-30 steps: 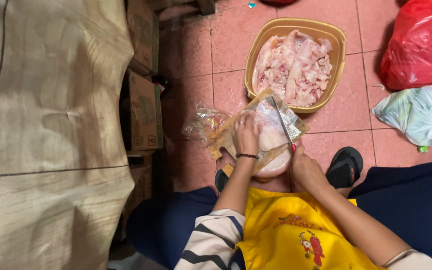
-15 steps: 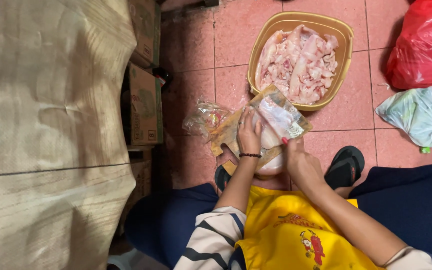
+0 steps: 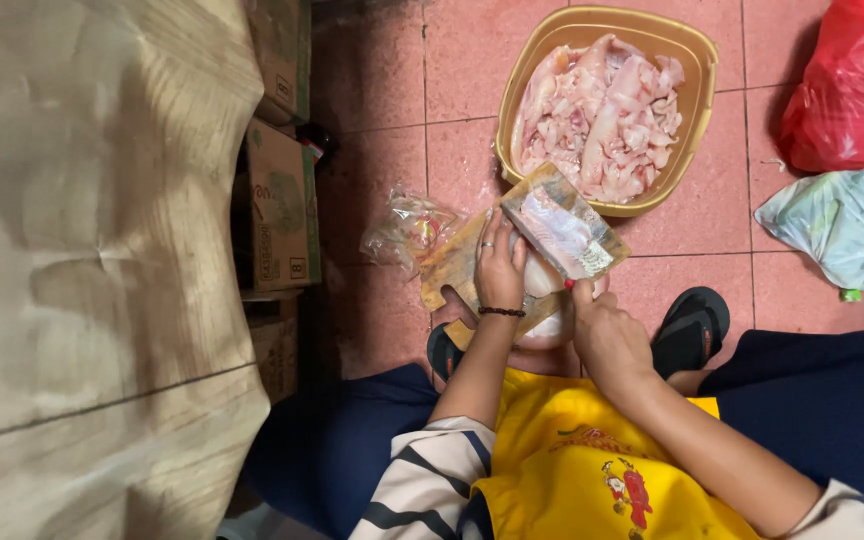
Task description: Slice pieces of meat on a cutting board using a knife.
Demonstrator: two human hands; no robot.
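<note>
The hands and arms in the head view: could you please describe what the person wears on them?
Both hands are bare, with no gloves. The left hand has a dark beaded bracelet at the wrist and a ring on one finger; its arm ends in a sleeve with black and white stripes. The right hand has a bare forearm, with a pale sleeve edge near the elbow.

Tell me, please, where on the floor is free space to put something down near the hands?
Bare pink tile lies between the cardboard boxes and the tan basin of raw meat, above the crumpled clear bag. Another patch sits between basin, sandal and pale green bag. Around the cutting board it is crowded.
</note>
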